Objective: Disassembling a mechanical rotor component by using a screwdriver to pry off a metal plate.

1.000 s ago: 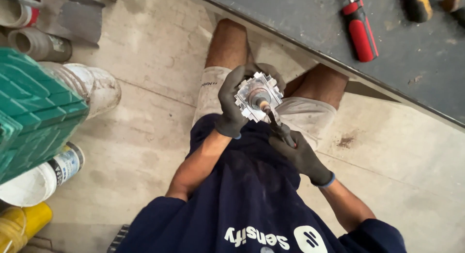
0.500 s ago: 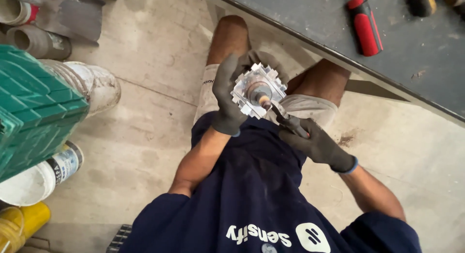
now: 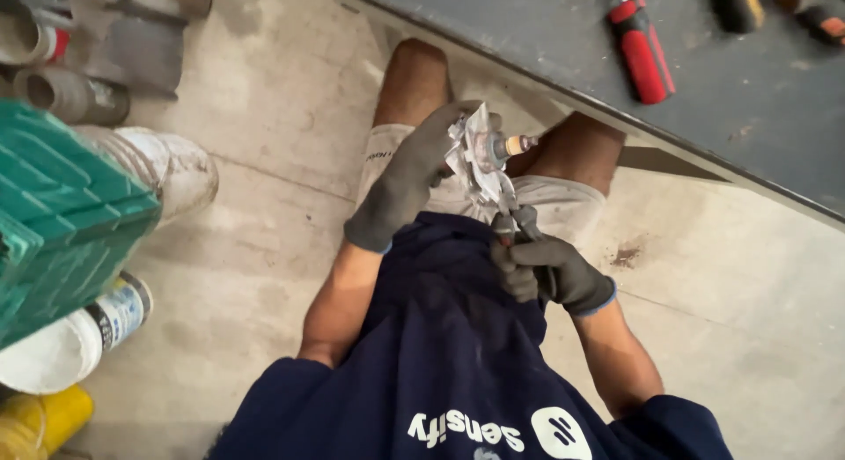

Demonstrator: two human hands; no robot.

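Grey gloves cover both hands. I see my left hand (image 3: 407,183) wrapped around a shiny metal part (image 3: 480,156) over my lap, its stub pointing right. My right hand (image 3: 547,266) is fisted just below, gripping what may be a small tool; blur hides it. Red screwdriver (image 3: 641,48) lies on the dark bench (image 3: 757,125).

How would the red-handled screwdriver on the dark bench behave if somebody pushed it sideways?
The red-handled screwdriver would probably roll, since its handle looks rounded and it lies flat on the dark bench. It looks stiff, and likely light enough to shift with one finger. Lying near the bench edge, it might roll off onto the person's legs below.
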